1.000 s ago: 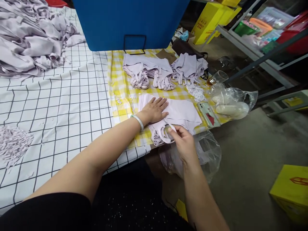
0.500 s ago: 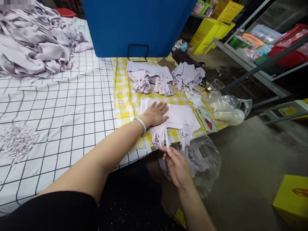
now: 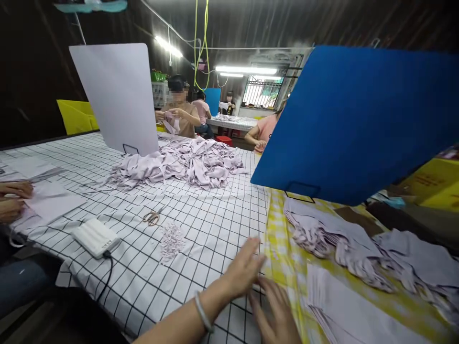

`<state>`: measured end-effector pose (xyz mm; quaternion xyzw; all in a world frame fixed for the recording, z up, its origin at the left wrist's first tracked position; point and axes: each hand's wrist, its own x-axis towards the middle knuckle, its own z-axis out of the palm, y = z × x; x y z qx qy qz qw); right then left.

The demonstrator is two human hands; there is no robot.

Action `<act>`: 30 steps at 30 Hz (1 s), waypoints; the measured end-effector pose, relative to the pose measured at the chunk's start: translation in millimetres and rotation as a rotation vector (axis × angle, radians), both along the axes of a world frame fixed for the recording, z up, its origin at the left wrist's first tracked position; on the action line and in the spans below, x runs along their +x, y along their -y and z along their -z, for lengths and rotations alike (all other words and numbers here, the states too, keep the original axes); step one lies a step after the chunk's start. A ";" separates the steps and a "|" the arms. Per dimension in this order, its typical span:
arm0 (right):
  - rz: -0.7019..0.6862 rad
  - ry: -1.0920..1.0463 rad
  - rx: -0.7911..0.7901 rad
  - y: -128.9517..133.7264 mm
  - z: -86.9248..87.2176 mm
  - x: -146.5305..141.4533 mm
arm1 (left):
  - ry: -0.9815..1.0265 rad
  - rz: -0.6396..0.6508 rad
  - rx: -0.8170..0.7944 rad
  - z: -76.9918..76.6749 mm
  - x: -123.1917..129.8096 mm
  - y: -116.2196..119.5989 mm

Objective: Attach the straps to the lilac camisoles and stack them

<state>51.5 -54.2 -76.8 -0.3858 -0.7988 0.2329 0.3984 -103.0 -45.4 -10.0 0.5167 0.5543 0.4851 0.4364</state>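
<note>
My left hand (image 3: 244,268), with a pale bangle (image 3: 203,313) at the wrist, is over the white checked cloth (image 3: 215,224) with its fingers apart and holds nothing. Just right of it, near the edge of the yellow checked cloth (image 3: 278,229), my right hand (image 3: 275,308) has spread, slightly blurred fingers and is bare too. A neat stack of pale lilac fabric pieces (image 3: 353,306) lies to the right of both hands. Behind that stack are two more strapped bundles (image 3: 333,229) (image 3: 419,253).
A large lilac fabric heap (image 3: 201,162) lies farther back, between a white board (image 3: 118,95) and a blue board (image 3: 358,124). Scissors (image 3: 152,217), small scraps (image 3: 172,241) and a white power strip (image 3: 96,237) are left. Another person's hands (image 3: 16,198) hold fabric at far left.
The view has swung up and left. My left hand has come off the fabric stack, and my right hand has let go of the strap. Both are now left of the stack.
</note>
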 end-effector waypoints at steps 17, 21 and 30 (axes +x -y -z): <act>-0.081 0.459 0.274 -270.8 -30.1 -348.2 | 0.945 -0.714 -0.140 73.4 -61.6 -34.8; -0.220 0.370 0.265 -259.6 -52.9 -288.0 | 1.019 -0.689 -0.155 58.2 -59.4 -27.5; -0.464 0.395 -0.269 -62.0 -96.9 -42.9 | 0.540 -0.628 -0.022 14.6 -68.5 -11.1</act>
